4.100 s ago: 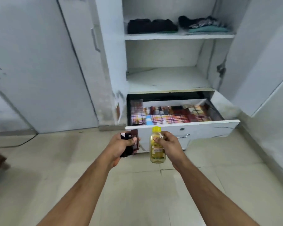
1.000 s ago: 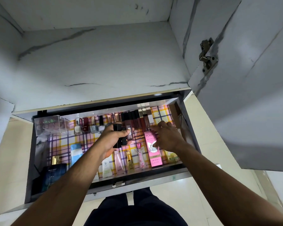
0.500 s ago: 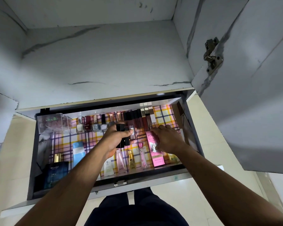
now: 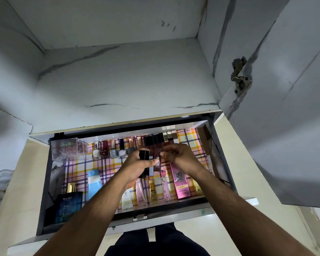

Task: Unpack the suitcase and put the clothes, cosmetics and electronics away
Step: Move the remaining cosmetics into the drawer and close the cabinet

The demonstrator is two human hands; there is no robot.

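Both hands meet over the middle of the open white pull-out drawer (image 4: 174, 217), whose floor is covered by a pink, yellow and purple checked liner (image 4: 107, 166). The left hand (image 4: 139, 166) is curled around a small bundle of dark rectangular cosmetic cases (image 4: 144, 156), their black tops sticking out above the fingers. The right hand (image 4: 179, 157) has its fingers bent, and its thumb and forefinger pinch a slim dark tube with a silvery band (image 4: 157, 161) at the edge of that bundle.

Along the drawer's back wall stands a row of small nail polish bottles (image 4: 110, 150), then a row of dark lipstick tubes with gold caps (image 4: 160, 138) behind the hands. In the drawer's back left corner sits a clear plastic box (image 4: 67, 148). Toward the drawer's front lie a dark blue perfume box (image 4: 67, 206), a pale blue tube (image 4: 94, 182), several small pink and yellow bottles (image 4: 153, 193) and a pink BB cream carton marked IVORY (image 4: 180, 182) beneath the right wrist.

Above the drawer is a bare white marbled shelf (image 4: 118, 78), with a metal door hinge (image 4: 239, 76) to its right.
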